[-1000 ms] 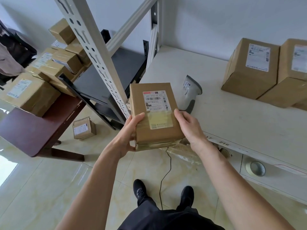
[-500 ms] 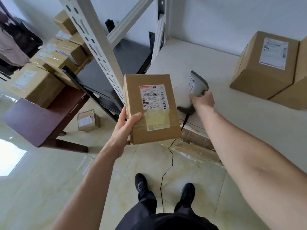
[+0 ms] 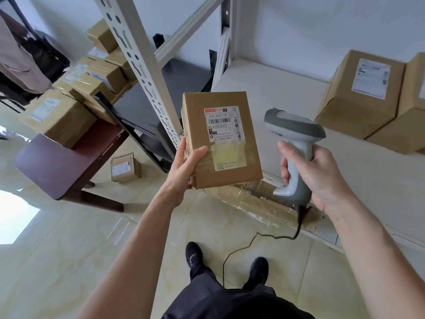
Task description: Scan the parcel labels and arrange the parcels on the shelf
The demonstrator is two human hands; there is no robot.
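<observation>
Before the white shelf (image 3: 287, 93), parcel (image 3: 222, 140) gripped in left hand (image 3: 184, 166), scanner (image 3: 293, 148) clenched in right hand (image 3: 322, 176).

A dark brown table (image 3: 57, 166) stands on a glossy beige tiled floor (image 3: 69, 261) at the left. A brownish garment (image 3: 16, 63) hangs at the far left edge. Two black shoes (image 3: 195, 254) and dark trousers (image 3: 230, 300) show at the bottom. Behind everything runs a plain white wall (image 3: 310, 26). A bright patch of light (image 3: 16, 219) reflects off the tiles at the lower left.
</observation>
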